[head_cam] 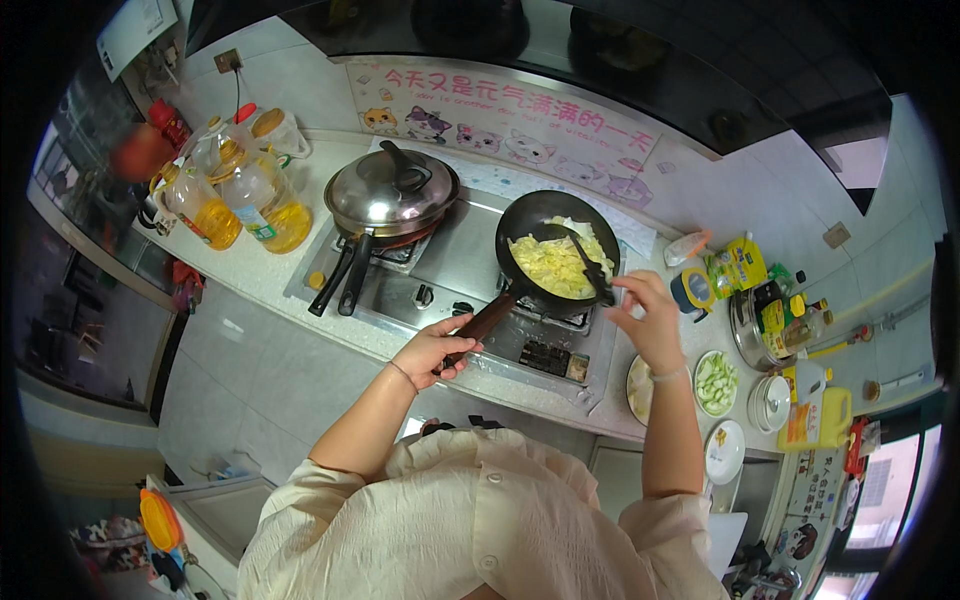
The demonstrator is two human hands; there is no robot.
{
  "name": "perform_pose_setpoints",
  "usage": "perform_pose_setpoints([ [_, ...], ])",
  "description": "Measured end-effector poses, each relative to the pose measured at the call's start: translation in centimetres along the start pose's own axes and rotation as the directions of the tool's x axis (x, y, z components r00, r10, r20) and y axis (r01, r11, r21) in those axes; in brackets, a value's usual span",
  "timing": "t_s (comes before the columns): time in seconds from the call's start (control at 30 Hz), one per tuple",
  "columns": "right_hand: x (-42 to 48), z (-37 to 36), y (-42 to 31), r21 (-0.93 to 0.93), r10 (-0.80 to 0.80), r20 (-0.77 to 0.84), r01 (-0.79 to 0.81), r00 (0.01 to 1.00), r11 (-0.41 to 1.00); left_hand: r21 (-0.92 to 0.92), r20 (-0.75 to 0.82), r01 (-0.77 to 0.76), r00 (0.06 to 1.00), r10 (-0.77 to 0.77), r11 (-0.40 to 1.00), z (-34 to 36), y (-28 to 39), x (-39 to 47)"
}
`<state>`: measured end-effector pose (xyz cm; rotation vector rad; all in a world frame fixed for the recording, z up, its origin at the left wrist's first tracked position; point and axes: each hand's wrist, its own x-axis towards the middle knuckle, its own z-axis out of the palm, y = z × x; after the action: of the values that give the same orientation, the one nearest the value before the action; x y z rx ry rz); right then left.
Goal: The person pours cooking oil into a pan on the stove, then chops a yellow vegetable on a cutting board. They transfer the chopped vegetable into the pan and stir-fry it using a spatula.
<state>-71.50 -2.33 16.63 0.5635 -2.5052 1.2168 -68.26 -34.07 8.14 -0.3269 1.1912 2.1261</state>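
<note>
My left hand (439, 346) is closed around the brown handle of a black wok (504, 234) on the right burner. Cooked yellow egg (551, 266), in soft pieces with some white, lies in the wok. A black spatula (587, 259) rests in the egg, its handle over the wok's right rim. Beside that handle end is my right hand (649, 319), thumb and fingers apart; whether the fingertips touch it is hard to tell.
On the left burner stands a pan with a domed steel lid (386, 187); two black handles point toward me. Oil bottles (274, 210) are at left. Right of my arm are a plate of sliced green vegetable (717, 384), white bowls (770, 405) and seasoning bottles (806, 330). A range hood (600, 90) overhangs the stove.
</note>
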Motion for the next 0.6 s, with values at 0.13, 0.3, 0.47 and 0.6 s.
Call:
perform_pose_setpoints([
  [0.13, 2.4, 4.7, 1.0, -0.414, -0.441, -0.043, 0.386, 0.896, 0.825, -0.003, -0.007, -0.006, 1.000, 0.006, 1.000, 0.2, 0.1, -0.1],
  [0.3, 3.3, 7.4, 0.3, -0.535, -0.302, -0.137, 0.186, 0.943, 0.824, -0.010, -0.011, -0.009, 1.000, 0.009, 1.000, 0.3, 0.1, -0.2],
  [0.47, 2.2, 5.4, 1.6, 0.281, 0.397, -0.218, -0.332, 0.891, 0.900, -0.020, -0.015, -0.017, 1.000, 0.017, 1.000, -0.2, -0.3, -0.1],
  [0.6, 0.9, 3.8, -0.5, 0.836, 0.562, -0.120, -0.222, 0.818, 0.502, -0.024, -0.003, -0.019, 1.000, 0.019, 1.000, -0.2, -0.5, 0.0],
])
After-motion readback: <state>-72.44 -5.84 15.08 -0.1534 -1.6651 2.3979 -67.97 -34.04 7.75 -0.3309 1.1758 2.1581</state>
